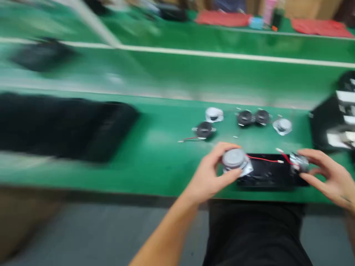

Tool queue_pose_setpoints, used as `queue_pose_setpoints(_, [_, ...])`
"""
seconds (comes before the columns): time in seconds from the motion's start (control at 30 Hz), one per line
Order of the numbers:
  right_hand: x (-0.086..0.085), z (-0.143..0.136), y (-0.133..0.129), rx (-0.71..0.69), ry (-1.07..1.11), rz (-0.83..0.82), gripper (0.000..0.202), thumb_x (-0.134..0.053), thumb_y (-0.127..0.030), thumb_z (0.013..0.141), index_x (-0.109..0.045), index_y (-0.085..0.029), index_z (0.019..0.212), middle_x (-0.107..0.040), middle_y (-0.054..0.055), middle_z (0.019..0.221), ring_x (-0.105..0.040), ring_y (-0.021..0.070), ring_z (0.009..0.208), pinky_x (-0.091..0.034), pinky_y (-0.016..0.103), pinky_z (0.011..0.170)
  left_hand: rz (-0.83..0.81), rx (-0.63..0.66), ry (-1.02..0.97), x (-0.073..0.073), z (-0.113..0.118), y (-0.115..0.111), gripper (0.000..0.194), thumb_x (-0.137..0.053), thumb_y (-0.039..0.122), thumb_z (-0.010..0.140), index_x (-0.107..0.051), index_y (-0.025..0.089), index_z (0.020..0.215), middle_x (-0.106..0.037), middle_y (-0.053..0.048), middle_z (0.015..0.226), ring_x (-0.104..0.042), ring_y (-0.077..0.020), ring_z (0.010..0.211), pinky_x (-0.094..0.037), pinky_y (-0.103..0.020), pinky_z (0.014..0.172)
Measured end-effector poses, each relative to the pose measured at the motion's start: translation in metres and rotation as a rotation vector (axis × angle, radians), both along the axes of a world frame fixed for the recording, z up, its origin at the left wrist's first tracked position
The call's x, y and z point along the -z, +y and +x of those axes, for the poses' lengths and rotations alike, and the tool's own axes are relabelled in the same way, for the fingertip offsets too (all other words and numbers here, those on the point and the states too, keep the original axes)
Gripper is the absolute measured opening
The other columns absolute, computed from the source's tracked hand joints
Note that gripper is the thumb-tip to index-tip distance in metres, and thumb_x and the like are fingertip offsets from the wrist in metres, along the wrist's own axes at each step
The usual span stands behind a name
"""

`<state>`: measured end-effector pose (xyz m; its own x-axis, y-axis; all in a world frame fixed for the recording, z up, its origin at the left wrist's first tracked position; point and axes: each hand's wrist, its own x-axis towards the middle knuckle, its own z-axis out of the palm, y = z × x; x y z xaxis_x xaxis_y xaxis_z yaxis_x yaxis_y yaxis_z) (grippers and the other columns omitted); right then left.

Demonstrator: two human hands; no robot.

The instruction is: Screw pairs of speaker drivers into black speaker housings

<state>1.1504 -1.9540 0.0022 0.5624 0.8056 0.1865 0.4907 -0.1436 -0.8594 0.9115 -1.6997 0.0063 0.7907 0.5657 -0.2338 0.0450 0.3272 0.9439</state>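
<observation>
Far left on the green bench [161, 159] there's a blurry row of black pieces [63, 125]. Next, a loose dark speaker [204, 130] with a thin wire sits just beside a pale speaker [214, 114]. The left hand [208, 173] has thumb and fingers wrapped around a grey speaker [233, 158] at the left end of a black panel [266, 179], near the bench's front edge. Behind that panel are two black speakers [253, 117] side by side, then a silver-backed one [283, 126]. The right hand [325, 173] pinches a shiny red-wired speaker [299, 162] at the panel's right end.
</observation>
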Motion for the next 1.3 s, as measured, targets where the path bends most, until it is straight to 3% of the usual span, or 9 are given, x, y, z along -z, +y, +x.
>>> queue_pose_setpoints(0.07, [0.001, 0.007, -0.008, -0.018, -0.099, -0.076, 0.038, -0.084, -0.044, 0.100, -0.079, -0.025, 0.131, -0.077, 0.012, 0.131, -0.079, 0.0207, 0.101, -0.067, 0.021, 0.061, 0.308, 0.054, 0.122, 0.005, 0.009, 0.012, 0.041, -0.090, 0.037, 0.075, -0.077, 0.025, 0.112, -0.075, -0.006, 0.124, -0.067, -0.0269, 0.120, -0.056, -0.039, 0.107])
queue_pose_setpoints(0.2, [0.002, 0.015, -0.008, -0.084, -0.266, -0.130, 0.036, -0.077, -0.036, 0.105, -0.073, -0.022, 0.138, -0.078, 0.011, 0.133, -0.079, 0.0206, 0.104, -0.072, 0.028, 0.075, 0.812, 0.165, 0.234, 0.003, 0.023, 0.010, 0.038, -0.072, 0.046, 0.082, -0.073, 0.025, 0.113, -0.077, -0.006, 0.117, -0.071, -0.0264, 0.107, -0.062, -0.040, 0.095])
queue_pose_setpoints(0.3, [-0.001, 0.013, -0.008, -0.126, -0.448, -0.170, 0.034, -0.072, -0.036, 0.108, -0.070, -0.023, 0.140, -0.080, 0.011, 0.137, -0.080, 0.0251, 0.117, -0.072, 0.038, 0.095, 0.951, 0.240, 0.282, -0.004, 0.030, 0.001, 0.037, -0.067, 0.047, 0.085, -0.071, 0.025, 0.114, -0.078, -0.006, 0.113, -0.070, -0.0223, 0.090, -0.062, -0.034, 0.075])
queue_pose_setpoints(0.43, [-0.004, 0.012, -0.006, -0.219, -0.617, -0.223, 0.033, -0.067, -0.033, 0.112, -0.065, -0.022, 0.143, -0.081, 0.010, 0.137, -0.080, 0.0250, 0.119, -0.064, 0.039, 0.095, 1.029, 0.402, 0.285, -0.005, 0.033, -0.008, 0.027, -0.061, 0.040, 0.094, -0.070, 0.026, 0.115, -0.078, -0.003, 0.108, -0.067, -0.0175, 0.071, -0.061, -0.032, 0.069])
queue_pose_setpoints(0.77, [-0.012, 0.007, 0.021, -0.404, -0.939, -0.362, 0.033, -0.072, -0.024, 0.109, -0.066, -0.012, 0.140, -0.081, 0.008, 0.136, -0.074, 0.0246, 0.103, -0.040, 0.042, 0.082, 1.443, 0.594, 0.341, 0.005, 0.046, -0.016, 0.027, -0.067, 0.031, 0.102, -0.070, 0.024, 0.128, -0.080, -0.009, 0.119, -0.079, -0.0316, 0.100, -0.066, -0.042, 0.079])
queue_pose_setpoints(0.93, [-0.016, 0.006, 0.022, -0.416, -0.920, -0.354, 0.028, -0.069, -0.026, 0.111, -0.069, -0.011, 0.134, -0.083, 0.009, 0.130, -0.075, 0.0249, 0.099, -0.042, 0.042, 0.079, 1.423, 0.632, 0.314, 0.007, 0.045, -0.009, 0.021, -0.065, 0.032, 0.104, -0.071, 0.025, 0.123, -0.082, -0.007, 0.119, -0.081, -0.0300, 0.095, -0.064, -0.039, 0.070])
queue_pose_setpoints(1.07, [-0.031, 0.017, 0.008, -0.328, -0.733, -0.289, 0.032, -0.064, -0.028, 0.114, -0.067, -0.015, 0.143, -0.081, 0.009, 0.135, -0.078, 0.0243, 0.116, -0.056, 0.038, 0.089, 1.256, 0.400, 0.238, -0.009, 0.023, 0.003, 0.029, -0.068, 0.051, 0.107, -0.073, 0.030, 0.126, -0.083, -0.002, 0.119, -0.080, -0.0251, 0.088, -0.067, -0.038, 0.076])
queue_pose_setpoints(1.17, [-0.037, 0.023, 0.002, -0.223, -0.607, -0.231, 0.038, -0.069, -0.029, 0.111, -0.068, -0.013, 0.146, -0.079, 0.013, 0.134, -0.077, 0.0217, 0.118, -0.064, 0.032, 0.101, 0.913, 0.130, 0.256, -0.019, 0.010, 0.005, 0.038, -0.084, 0.055, 0.097, -0.077, 0.036, 0.129, -0.082, 0.001, 0.119, -0.080, -0.0242, 0.094, -0.071, -0.041, 0.092])
queue_pose_setpoints(1.3, [-0.026, 0.016, 0.007, -0.161, -0.324, -0.095, 0.037, -0.075, -0.028, 0.107, -0.071, -0.011, 0.139, -0.077, 0.013, 0.130, -0.075, 0.0166, 0.109, -0.070, 0.022, 0.089, 0.355, -0.049, 0.052, -0.007, 0.014, -0.009, 0.050, -0.093, 0.062, 0.089, -0.082, 0.031, 0.126, -0.085, -0.002, 0.106, -0.079, -0.0196, 0.082, -0.071, -0.030, 0.069])
